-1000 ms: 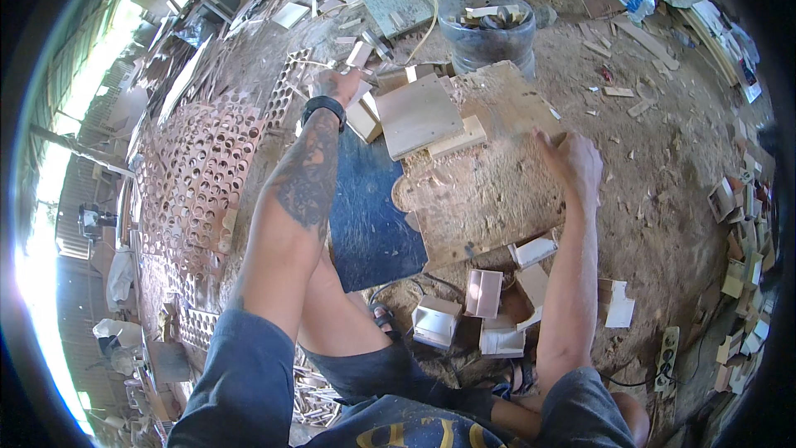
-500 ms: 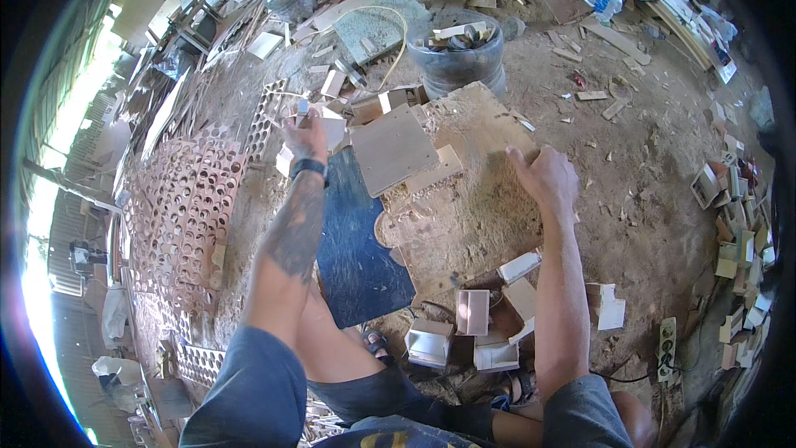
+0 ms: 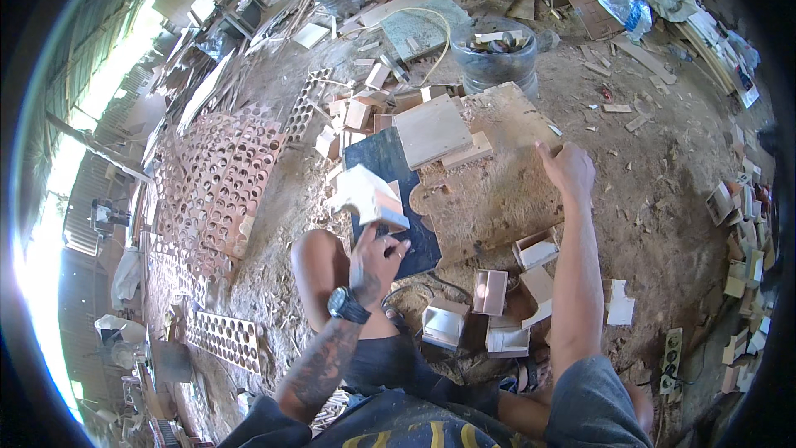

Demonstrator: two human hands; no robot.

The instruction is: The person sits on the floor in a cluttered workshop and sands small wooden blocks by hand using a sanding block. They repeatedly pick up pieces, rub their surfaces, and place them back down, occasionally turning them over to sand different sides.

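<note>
My left hand (image 3: 377, 265) has its fingers closed on the near end of a small wooden box (image 3: 371, 194) with one curved, pale side. The box is raised over a dark blue board (image 3: 419, 245) and is partly smeared by motion. At the right edge of a worn plywood board (image 3: 506, 195), my right hand (image 3: 570, 172) has curled fingers, its thumb pointing left. Whatever those fingers hold, if anything, is hidden. A flat square panel (image 3: 432, 130) lies on the plywood, with a small wooden block (image 3: 468, 151) beside it.
Several small wooden boxes (image 3: 491, 292) stand near my feet. More box pieces (image 3: 358, 114) are heaped beyond the blue board. A plastic-wrapped bucket (image 3: 497, 62) holds scraps. Perforated sheets (image 3: 220, 182) lie left; a power strip (image 3: 671, 361) is at the lower right.
My left hand has come back from the far pile toward my knee, bringing a wooden box. My right hand stays by the plywood's edge. The whole view has shifted slightly.
</note>
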